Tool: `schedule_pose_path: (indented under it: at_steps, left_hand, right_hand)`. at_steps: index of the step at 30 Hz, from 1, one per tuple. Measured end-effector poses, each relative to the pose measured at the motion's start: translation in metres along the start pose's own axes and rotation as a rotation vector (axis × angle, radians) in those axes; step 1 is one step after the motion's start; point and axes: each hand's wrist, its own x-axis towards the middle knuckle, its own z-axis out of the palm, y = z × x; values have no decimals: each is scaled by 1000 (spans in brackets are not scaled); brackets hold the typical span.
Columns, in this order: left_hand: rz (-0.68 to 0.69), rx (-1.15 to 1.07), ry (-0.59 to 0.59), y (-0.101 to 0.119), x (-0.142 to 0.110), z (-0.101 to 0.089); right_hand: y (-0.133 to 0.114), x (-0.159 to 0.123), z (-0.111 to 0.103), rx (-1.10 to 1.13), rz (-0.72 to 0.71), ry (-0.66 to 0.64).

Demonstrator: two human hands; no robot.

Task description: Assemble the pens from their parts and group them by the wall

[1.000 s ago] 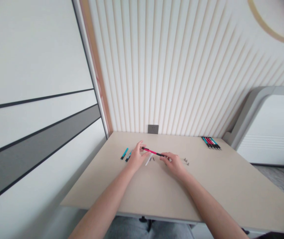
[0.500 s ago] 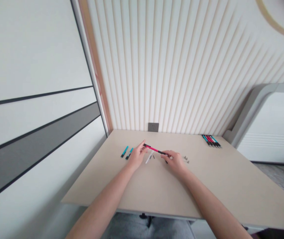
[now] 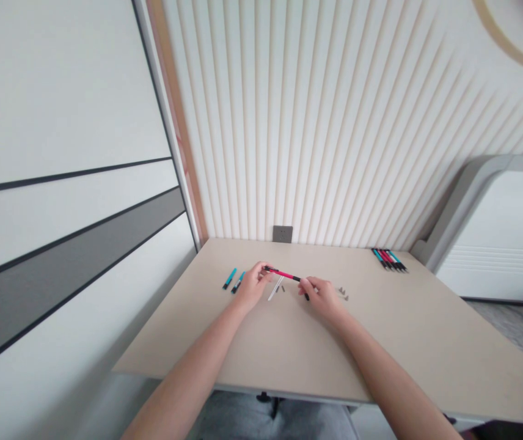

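Observation:
A pink and black pen point(image 3: 285, 275) is held level above the table between my two hands. My left hand point(image 3: 253, 286) pinches its black left end, where the clip shows. At the other end, the black grip, my right hand point(image 3: 322, 296) has its thumb and fingers closed around it, hiding the tip. Just below those fingers a small black piece point(image 3: 307, 297) sticks out; I cannot tell whether it is held or lying on the table. Under the pen lie thin white tubes point(image 3: 275, 289) and small dark bits point(image 3: 283, 289).
Two teal pen barrels point(image 3: 229, 278) lie left of my left hand. Small grey cone-shaped pieces point(image 3: 343, 292) rest right of my right hand. Several teal and pink pens point(image 3: 390, 260) lie in a row at the table's back right. A dark socket point(image 3: 282, 234) is on the ribbed wall.
My right thumb and fingers have shifted slightly on the pen's black grip, covering more of it. The fingers of my left hand have curled a little at the other end.

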Motion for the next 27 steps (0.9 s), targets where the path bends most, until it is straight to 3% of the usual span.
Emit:
schedule_pose_path:
  at_steps: [4, 10, 17, 22, 27]
  left_hand:
    - [13, 17, -28, 2, 0, -1]
    - [21, 47, -45, 5, 0, -3]
    - [48, 93, -88, 9, -1, -5]
    - [62, 135, -117, 10, -1, -7]
    - [86, 192, -155, 9, -2, -7]
  right_hand:
    - [4, 1, -1, 90, 62, -14]
    - [1, 1, -7, 124, -12, 58]
    - [5, 2, -6, 134, 55, 11]
    - [3, 2, -13, 43, -37, 38]
    - [6, 3, -14, -48, 8, -4]
